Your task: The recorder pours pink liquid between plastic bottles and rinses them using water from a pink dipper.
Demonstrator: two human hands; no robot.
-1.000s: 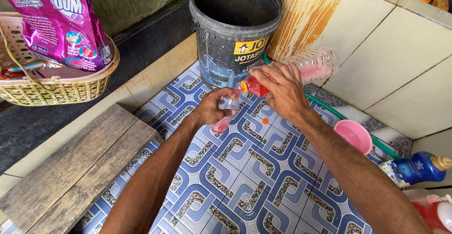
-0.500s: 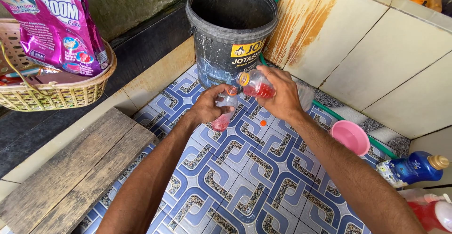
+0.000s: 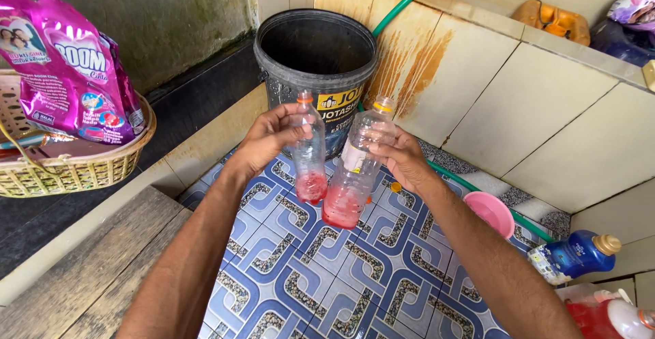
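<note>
Both clear bottles now stand upright, side by side above the patterned floor, where a moment ago the larger bottle (image 3: pixel 355 168) was tipped over the smaller bottle (image 3: pixel 309 154). The left hand (image 3: pixel 269 139) has a closed grip on the smaller, the right hand (image 3: pixel 402 158) on the larger; red liquid sits in both, so the pouring looks paused.

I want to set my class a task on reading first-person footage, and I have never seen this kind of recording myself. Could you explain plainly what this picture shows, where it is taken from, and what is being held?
The camera sits on a person's head, looking down at their own bare arms. The left hand holds a small clear bottle upright; the right hand holds a larger clear bottle. Both have red liquid at the bottom and no caps. Beyond them a dark bucket stands on the patterned tiled floor, with a green hose behind it. A pink bowl and blue bottle lie right; a woven basket sits left.
</note>
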